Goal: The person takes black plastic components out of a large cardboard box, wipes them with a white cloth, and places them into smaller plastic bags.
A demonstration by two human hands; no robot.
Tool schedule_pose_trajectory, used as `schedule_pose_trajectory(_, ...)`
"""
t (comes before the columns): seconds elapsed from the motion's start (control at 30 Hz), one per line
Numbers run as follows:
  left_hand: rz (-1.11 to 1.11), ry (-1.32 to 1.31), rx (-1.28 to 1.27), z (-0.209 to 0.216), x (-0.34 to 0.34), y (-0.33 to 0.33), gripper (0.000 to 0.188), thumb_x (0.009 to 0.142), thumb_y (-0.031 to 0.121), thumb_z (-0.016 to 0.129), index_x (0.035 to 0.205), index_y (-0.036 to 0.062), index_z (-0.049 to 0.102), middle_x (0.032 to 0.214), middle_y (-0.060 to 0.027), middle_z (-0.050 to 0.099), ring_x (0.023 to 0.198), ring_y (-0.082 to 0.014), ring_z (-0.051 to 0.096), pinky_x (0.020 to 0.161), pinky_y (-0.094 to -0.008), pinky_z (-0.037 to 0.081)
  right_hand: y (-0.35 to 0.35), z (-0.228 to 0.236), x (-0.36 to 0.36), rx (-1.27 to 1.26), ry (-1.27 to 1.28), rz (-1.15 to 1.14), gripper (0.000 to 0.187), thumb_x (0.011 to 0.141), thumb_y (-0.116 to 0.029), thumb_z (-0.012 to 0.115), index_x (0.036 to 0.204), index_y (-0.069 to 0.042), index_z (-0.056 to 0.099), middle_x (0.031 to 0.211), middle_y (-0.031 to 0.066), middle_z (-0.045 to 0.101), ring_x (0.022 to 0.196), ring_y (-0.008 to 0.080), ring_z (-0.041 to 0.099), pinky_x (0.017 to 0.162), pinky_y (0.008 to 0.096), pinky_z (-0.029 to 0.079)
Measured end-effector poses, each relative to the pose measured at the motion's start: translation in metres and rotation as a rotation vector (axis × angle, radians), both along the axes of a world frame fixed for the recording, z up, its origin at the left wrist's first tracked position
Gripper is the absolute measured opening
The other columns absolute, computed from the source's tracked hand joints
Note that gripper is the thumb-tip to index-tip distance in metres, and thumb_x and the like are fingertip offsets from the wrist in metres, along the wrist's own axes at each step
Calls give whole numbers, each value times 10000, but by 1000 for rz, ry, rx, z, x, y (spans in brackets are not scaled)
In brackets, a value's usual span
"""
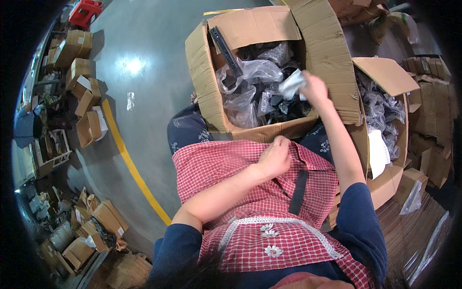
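Observation:
My right hand (315, 90) is over the right side of an open cardboard box (202, 91), closed on a crumpled white sheet (291, 85), paper or plastic. Some motion blurs its fingers. Below the sheet, the box holds clear plastic bags (262, 71) and dark parts. A long black slotted bar (226, 52) leans across the box's left inner side. My left hand (276, 156) rests at the red checked apron (216, 159) on my lap, near the box's front edge. Its fingers are curled together, and what they may hold is hidden.
To the right stands a second open box (378, 103) with plastic-wrapped contents and a white sheet (378, 153) at its side. Cardboard boxes (86, 123) line the left side beyond a yellow floor line (130, 161). A red plastic stool (85, 13) stands far left.

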State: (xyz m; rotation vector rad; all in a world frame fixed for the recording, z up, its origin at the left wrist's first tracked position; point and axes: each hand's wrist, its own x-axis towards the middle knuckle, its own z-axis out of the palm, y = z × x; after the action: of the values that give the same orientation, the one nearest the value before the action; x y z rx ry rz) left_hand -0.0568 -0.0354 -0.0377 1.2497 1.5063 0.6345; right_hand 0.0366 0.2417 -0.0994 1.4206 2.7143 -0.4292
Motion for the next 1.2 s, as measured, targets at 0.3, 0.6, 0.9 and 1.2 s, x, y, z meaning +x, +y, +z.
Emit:
schedule_pose_trajectory(0.3,308,88,225,-23,-36,25,583,882,165,650,1348,-45,369,1397,-322,365,1172,-510,533,1011,-500,470,-38,228,97,565,554,-310,452,842,78,603,1277,-33,658,1204,107,706,1066,182,667,937,318,504)
schedule_pose_trajectory(0.6,346,242,140,-61,-71,50,529,868,174,661,1316,-13,452,1381,-271,409,1073,-401,613,934,-456,516,-180,212,357,110,-549,-958,746,878,-197,662,1539,-98,330,1347,212,593,1178,378,608,1010,454,470)
schedule_pose_trajectory(0.9,302,436,281,-66,-98,87,562,826,133,660,1335,28,444,1374,-312,399,1186,-507,510,1007,-499,468,-177,204,313,429,-317,-653,719,883,-118,664,1524,-123,339,1459,216,464,1277,359,504,1038,421,441)
schedule_pose_trajectory(1.2,421,554,309,-50,-148,119,614,825,90,687,1369,10,413,1421,-283,395,1225,-477,517,989,-493,486,-95,111,97,220,387,35,374,868,-64,642,1241,-66,615,1231,178,616,1107,339,615,894,390,525)
